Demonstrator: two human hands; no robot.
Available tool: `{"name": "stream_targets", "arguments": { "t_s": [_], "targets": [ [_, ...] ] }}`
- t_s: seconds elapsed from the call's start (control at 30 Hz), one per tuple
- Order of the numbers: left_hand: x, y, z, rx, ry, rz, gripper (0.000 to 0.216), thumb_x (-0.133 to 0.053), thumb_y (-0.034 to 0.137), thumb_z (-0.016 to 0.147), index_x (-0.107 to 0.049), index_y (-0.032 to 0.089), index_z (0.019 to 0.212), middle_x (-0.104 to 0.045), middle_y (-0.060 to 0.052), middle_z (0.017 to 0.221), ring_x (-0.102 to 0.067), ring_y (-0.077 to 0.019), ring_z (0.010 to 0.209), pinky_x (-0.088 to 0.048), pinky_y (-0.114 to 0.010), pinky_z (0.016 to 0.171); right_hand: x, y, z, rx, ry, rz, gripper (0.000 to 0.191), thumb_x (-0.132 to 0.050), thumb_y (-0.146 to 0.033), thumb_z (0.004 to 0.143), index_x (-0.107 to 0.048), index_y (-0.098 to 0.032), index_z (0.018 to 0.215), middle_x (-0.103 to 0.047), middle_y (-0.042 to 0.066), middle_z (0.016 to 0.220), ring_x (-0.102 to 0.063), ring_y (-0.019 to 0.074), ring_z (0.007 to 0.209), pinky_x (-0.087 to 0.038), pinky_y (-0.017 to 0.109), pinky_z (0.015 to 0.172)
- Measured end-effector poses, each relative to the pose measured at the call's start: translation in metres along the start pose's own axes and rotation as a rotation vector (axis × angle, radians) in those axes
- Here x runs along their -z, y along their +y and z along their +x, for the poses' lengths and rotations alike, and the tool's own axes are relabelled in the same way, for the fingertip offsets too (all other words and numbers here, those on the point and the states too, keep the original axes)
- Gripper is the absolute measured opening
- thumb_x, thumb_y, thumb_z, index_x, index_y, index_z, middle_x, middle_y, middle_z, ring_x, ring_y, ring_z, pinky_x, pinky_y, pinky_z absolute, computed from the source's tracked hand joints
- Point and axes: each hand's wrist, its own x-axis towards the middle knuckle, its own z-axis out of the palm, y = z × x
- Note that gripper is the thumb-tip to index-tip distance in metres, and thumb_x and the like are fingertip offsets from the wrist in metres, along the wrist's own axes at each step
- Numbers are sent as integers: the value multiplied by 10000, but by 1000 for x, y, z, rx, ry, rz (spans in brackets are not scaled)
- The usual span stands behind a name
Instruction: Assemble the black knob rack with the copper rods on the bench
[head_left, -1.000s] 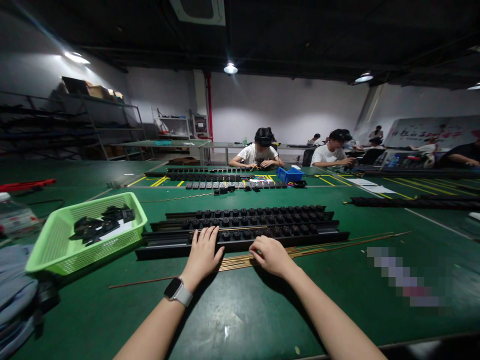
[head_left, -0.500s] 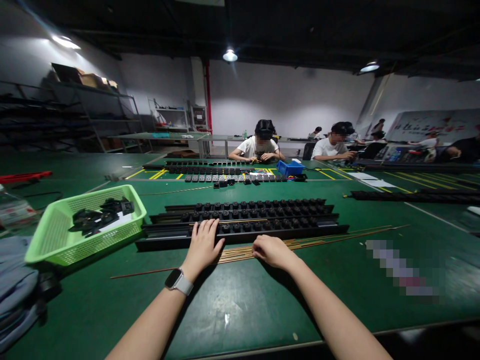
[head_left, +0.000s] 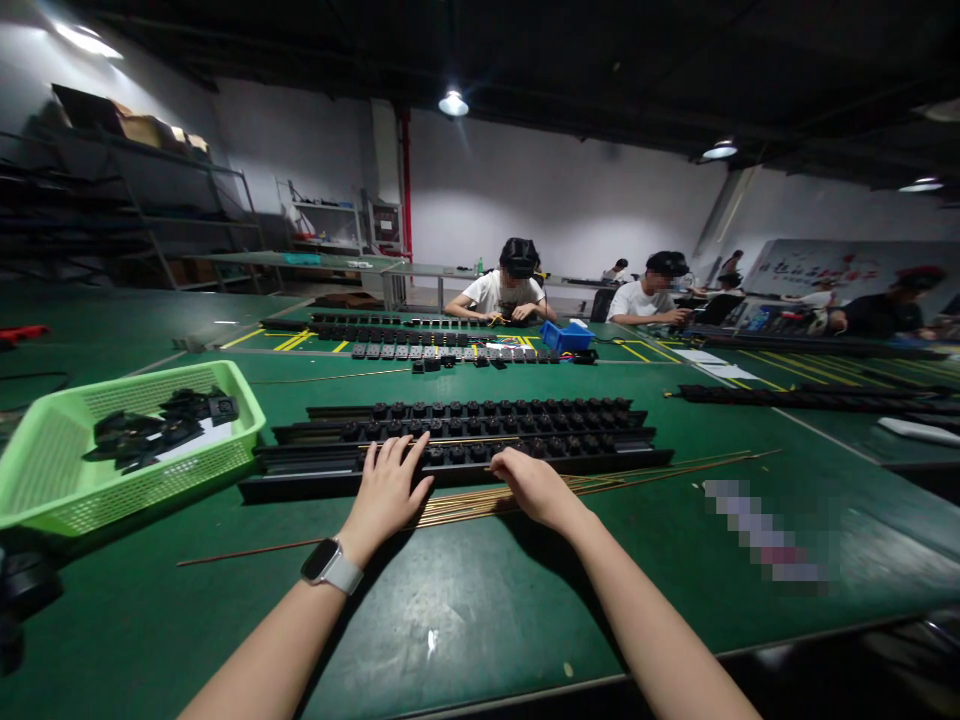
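Observation:
My left hand point(head_left: 386, 492) lies with fingers spread across the left part of the black rails point(head_left: 300, 487), thumb apart, a watch on the wrist. Rows of round black parts point(head_left: 469, 410) sit along these rails. A thin brass-coloured rod point(head_left: 465, 443) runs lengthwise over the front row, close to my left fingertips. My right hand point(head_left: 536, 487) is at the front rail's edge, its fingers curled and pinched together. What they hold, if anything, is hidden. Below both hands, a bundle of long brass-coloured rods point(head_left: 457, 508) lies on the green table point(head_left: 450, 610).
A light green basket point(head_left: 150, 495) with black parts stands on the left. Across the table, a person point(head_left: 502, 290) handles wires near a blue bin point(head_left: 566, 337). More black strips point(head_left: 787, 397) lie at the right, and a brown rod point(head_left: 247, 552) sticks out leftward.
My right hand has lifted from the rod bundle toward the front rail. My left hand stays on the rails. The whole view has shifted slightly to the right.

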Motion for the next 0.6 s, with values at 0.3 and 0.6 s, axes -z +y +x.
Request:
{"name": "stream_targets", "arguments": {
  "t_s": [0.3, 0.6],
  "targets": [
    [-3, -3, 1, -18, 5, 39, 634, -554, 449, 1020, -476, 350, 1642, -585, -140, 1560, -483, -369, 1481, -275, -655, 1290, 59, 52, 33, 64, 242, 38, 231, -505, -183, 1077, -715, -238, 1158, -712, 90, 1098, -655, 247, 1062, -534, 384, 962],
    [-5, -3, 2, 11, 45, 27, 585, -523, 462, 1028, -547, 325, 1596, -614, -151, 1520, -496, -381, 1475, -317, -675, 1276, 29, 101, 13, -89, 215, -19, 249, -570, -120, 1042, -766, -241, 1139, -737, 65, 1091, -640, 225, 1050, -532, 368, 961]
  ]
}}
